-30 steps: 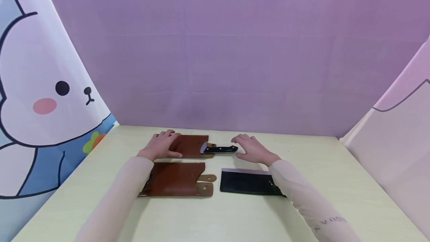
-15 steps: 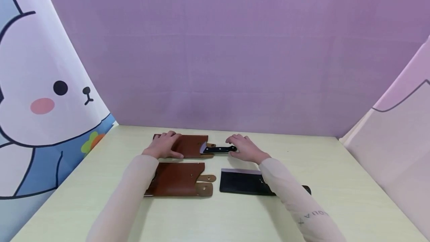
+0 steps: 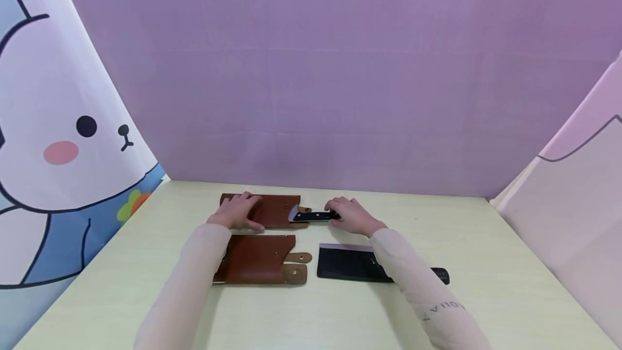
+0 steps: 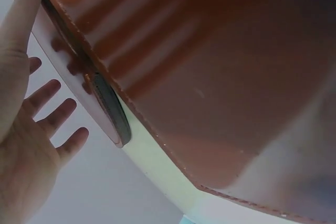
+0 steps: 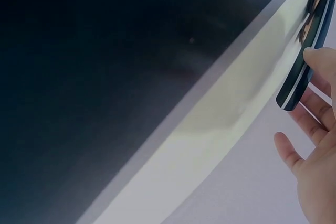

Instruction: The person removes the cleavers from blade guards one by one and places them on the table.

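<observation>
In the head view, a black-handled kitchen knife (image 3: pixel 310 217) lies with its blade mostly hidden in the far brown leather sheath (image 3: pixel 278 207). My right hand (image 3: pixel 352 216) is at the handle's right end. In the right wrist view, its thumb (image 5: pixel 311 56) presses the handle (image 5: pixel 300 77) and fingers lie behind it. Over the left part of the far sheath is my left hand (image 3: pixel 236 211), its fingers (image 4: pixel 63 113) straight and spread. Whether they touch the leather is unclear.
Nearer the person lies a second brown sheath (image 3: pixel 257 259) with strap tabs at its right. Beside it, a dark-bladed cleaver (image 3: pixel 345 263) lies partly under the right forearm, its handle end (image 3: pixel 440 275) showing. A purple cloth wall (image 3: pixel 311 96) stands behind the pale table (image 3: pixel 272 315).
My right hand has moved left onto the end of the knife handle. My left hand has shifted slightly right and down over the far sheath. The knife and sheaths look unmoved.
</observation>
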Tool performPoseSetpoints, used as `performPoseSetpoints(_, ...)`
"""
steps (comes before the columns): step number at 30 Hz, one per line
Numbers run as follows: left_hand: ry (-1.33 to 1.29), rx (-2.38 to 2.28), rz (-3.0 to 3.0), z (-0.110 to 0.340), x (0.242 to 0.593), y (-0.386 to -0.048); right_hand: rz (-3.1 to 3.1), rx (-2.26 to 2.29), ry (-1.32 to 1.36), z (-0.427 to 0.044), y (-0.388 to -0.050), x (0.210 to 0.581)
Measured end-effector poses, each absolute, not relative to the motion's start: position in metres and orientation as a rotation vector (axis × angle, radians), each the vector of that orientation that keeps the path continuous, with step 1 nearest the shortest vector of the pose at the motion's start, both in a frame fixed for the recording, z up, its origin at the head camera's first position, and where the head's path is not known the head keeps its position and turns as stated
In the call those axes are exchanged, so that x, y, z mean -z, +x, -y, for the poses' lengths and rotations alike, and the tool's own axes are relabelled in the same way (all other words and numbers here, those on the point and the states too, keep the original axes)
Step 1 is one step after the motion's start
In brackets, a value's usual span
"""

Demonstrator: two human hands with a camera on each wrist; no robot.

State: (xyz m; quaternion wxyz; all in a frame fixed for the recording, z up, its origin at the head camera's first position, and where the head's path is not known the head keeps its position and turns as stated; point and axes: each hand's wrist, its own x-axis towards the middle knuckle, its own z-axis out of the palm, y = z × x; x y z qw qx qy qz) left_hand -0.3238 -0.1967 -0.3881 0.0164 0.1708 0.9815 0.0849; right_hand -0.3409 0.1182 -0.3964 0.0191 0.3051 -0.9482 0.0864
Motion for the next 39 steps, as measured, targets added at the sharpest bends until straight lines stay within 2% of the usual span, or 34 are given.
performPoseSetpoints(39, 0.557, -0.214, -3.001, 0.193, 0.390, -0.332, 2.971, -0.268, 1.021, -0.107, -0.339, 0.398)
